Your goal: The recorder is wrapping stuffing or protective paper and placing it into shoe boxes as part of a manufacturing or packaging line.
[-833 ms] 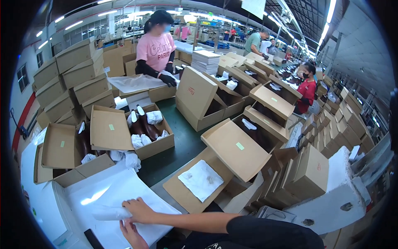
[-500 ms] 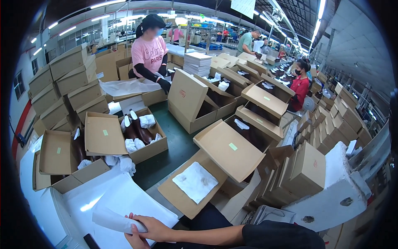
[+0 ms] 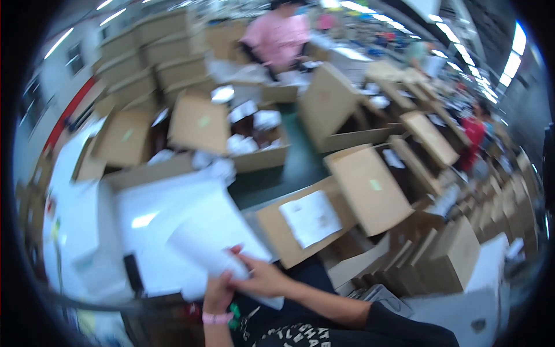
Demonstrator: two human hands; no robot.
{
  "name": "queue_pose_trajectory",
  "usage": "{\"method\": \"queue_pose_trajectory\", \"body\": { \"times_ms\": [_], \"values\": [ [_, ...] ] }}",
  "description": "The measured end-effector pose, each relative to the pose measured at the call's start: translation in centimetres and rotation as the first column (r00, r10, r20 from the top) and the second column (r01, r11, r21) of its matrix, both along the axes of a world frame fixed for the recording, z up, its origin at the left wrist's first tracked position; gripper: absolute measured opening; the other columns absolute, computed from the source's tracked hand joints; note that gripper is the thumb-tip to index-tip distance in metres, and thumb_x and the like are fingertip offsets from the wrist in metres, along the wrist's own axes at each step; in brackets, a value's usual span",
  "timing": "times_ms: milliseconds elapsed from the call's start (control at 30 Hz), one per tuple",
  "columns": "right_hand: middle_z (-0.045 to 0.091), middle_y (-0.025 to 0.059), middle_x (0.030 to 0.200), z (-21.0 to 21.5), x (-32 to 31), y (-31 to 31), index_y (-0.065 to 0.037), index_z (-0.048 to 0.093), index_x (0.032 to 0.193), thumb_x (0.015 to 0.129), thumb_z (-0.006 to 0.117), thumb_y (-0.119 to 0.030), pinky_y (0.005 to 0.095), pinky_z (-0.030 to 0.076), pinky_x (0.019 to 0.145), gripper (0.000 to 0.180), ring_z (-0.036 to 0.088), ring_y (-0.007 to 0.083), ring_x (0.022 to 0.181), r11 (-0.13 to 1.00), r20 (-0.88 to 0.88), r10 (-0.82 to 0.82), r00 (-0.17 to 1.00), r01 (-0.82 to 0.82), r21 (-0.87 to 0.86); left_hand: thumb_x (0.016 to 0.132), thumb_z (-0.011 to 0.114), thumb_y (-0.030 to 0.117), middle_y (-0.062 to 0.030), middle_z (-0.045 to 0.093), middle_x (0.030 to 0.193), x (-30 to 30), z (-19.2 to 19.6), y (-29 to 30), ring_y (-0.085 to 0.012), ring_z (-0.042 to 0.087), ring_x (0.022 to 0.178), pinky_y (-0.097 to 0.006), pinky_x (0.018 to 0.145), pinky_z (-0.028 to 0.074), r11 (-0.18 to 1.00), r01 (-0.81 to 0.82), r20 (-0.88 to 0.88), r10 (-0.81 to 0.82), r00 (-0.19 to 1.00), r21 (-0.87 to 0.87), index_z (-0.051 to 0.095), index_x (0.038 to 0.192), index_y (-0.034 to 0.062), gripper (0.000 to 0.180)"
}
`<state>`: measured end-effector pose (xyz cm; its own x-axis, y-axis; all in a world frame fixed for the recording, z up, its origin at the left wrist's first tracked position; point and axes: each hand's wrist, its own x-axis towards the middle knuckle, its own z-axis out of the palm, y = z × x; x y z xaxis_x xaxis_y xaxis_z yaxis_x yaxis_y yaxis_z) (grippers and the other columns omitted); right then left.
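The picture is blurred by motion. My right hand reaches in from the lower right in a black sleeve and grips a white sheet of tissue paper. My left hand, with a pink wristband, holds the same sheet from below. The sheet is lifted off a stack of white paper on the table in front of me. Just right of my hands stands an open brown shoe box with a white sheet lying inside it.
Several open cardboard shoe boxes line a green conveyor belt. Closed boxes are stacked at the back left and at the right. A person in a pink shirt works at the far end, another person in red at the right.
The view has swung closer and blurred. My left hand has come into view and joined the right on the white sheet, which is now lifted toward me.
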<state>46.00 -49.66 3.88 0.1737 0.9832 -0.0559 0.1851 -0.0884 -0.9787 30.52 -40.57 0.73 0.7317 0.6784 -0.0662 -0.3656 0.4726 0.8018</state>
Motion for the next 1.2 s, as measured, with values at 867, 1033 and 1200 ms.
{"method": "queue_pose_trajectory", "body": {
  "times_ms": [867, 1033, 1200],
  "values": [
    [0.036, 0.0112, 0.182, 3.0, 2.2, -1.3, -0.027, 0.040, 0.174, 0.103, 0.079, -0.025, 0.0604, 0.024, 0.138, 0.081, 0.028, 0.0428, 0.170, 0.693, 0.767, 0.014, 0.642, -0.559, 0.455, 0.121, 0.047, 0.034, -0.0253, 0.065, 0.150, -2.5, 2.7, 0.7, -0.0378, 0.065, 0.140, -0.047, 0.114, 0.059, 0.976, 0.071, -0.178, -0.109, 0.978, -0.208, 0.053, 0.155, -0.0021, 0.050],
    [0.044, -0.0092, 0.180, 4.4, 2.3, -1.1, -0.017, 0.056, 0.166, 0.106, 0.061, -0.013, 0.0703, 0.011, 0.135, 0.060, 0.016, 0.0366, 0.175, 0.543, 0.782, 0.299, 0.547, -0.772, 0.332, 0.120, 0.050, 0.031, -0.0246, 0.061, 0.154, -2.1, 4.8, 0.3, -0.0365, 0.058, 0.147, -0.048, 0.128, 0.046, 0.859, 0.074, -0.111, -0.150, 0.982, -0.507, 0.053, 0.155, -0.0025, 0.049],
    [0.046, 0.0041, 0.179, 3.4, 2.3, -1.2, -0.014, 0.051, 0.168, 0.110, 0.055, -0.013, 0.0663, 0.013, 0.137, 0.059, 0.028, 0.0400, 0.169, 0.492, 0.772, 0.325, 0.546, -0.795, 0.355, 0.122, 0.046, 0.037, -0.0233, 0.059, 0.158, -4.7, 3.5, -0.9, -0.0356, 0.059, 0.146, -0.045, 0.128, 0.046, 0.993, 0.104, -0.421, -0.073, 0.904, 0.051, 0.050, 0.159, -0.0056, 0.056]
  ]
}}
